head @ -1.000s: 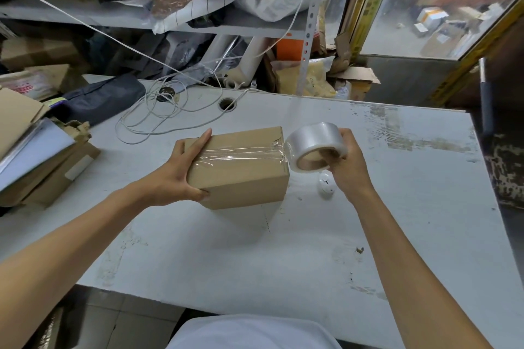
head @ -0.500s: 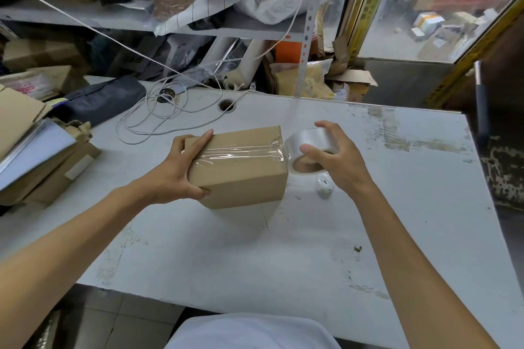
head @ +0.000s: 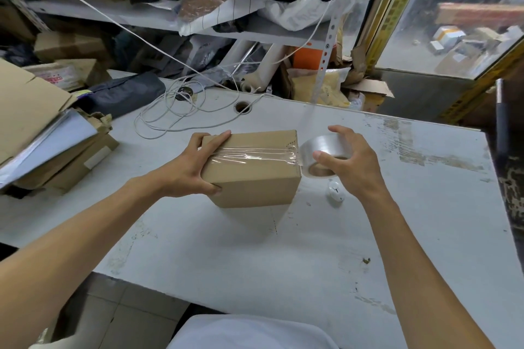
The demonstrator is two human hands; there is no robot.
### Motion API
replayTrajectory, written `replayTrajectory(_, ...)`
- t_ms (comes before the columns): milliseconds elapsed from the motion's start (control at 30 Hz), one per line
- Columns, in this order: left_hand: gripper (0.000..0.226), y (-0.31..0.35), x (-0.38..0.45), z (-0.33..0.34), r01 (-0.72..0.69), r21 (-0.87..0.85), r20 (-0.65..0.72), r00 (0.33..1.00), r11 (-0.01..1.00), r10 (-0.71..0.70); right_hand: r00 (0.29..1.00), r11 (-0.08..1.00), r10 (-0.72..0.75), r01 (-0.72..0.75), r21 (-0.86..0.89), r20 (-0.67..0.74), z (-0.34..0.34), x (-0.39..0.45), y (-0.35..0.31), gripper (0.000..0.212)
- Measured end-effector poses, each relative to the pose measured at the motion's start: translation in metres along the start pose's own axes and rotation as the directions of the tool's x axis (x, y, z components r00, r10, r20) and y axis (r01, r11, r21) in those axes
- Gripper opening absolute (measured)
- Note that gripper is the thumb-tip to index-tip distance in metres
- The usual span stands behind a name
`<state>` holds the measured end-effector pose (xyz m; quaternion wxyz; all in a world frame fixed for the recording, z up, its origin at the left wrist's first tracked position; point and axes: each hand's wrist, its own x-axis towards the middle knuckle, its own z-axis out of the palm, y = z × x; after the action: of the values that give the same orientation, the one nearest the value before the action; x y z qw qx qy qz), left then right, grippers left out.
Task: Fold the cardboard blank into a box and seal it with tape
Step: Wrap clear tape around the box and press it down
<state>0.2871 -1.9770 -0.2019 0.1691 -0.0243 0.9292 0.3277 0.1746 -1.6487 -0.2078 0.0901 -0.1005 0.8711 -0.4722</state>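
Observation:
A closed brown cardboard box [head: 255,176] stands on the white table [head: 255,258], with a strip of clear tape running along its top seam. My left hand [head: 195,167] grips the box's left end, fingers over the top and thumb on the near face. A roll of clear tape [head: 319,154] sits against the box's right edge, still joined to the strip. My right hand [head: 350,161] curls over the roll from the right, thumb at the core and fingers spread over the far side.
A small white round object [head: 336,191] lies on the table just below the roll. A coiled white cable [head: 181,113] and a cable hole [head: 242,107] are behind the box. Stacked cardboard and papers [head: 42,139] crowd the left edge. Cluttered shelves stand behind.
My right hand brought the tape roll in against the box's right edge and shifted its hold from the roll's underside to over its top. The left hand and box stayed put.

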Motion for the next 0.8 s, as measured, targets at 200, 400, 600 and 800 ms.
replayTrajectory(200, 0.117, 0.010, -0.004, 0.000, 0.005, 0.478, -0.046, 0.999, 0.879, 0.019, 0.995, 0.988, 0.091, -0.096, 0.125, 0.041, 0.007, -0.009, 0.008, 0.060)
replayTrajectory(400, 0.081, 0.027, -0.017, 0.038, -0.055, 0.661, -0.154, 0.966, 0.748, 0.208, 0.995, 0.991, 0.096, -0.098, 0.096, 0.027, 0.011, -0.010, 0.006, 0.061)
replayTrajectory(600, 0.092, 0.044, -0.012, 0.047, 0.044, 0.606, -0.166, 0.983, 0.794, 0.072, 0.996, 0.994, 0.084, -0.085, 0.069, 0.014, 0.014, -0.008, 0.003, 0.055)
replayTrajectory(800, 0.102, 0.072, 0.000, 0.058, 0.054, 0.571, -0.142, 0.989, 0.819, 0.034, 0.997, 0.996, 0.075, -0.075, 0.050, -0.012, 0.018, -0.010, 0.004, 0.048)
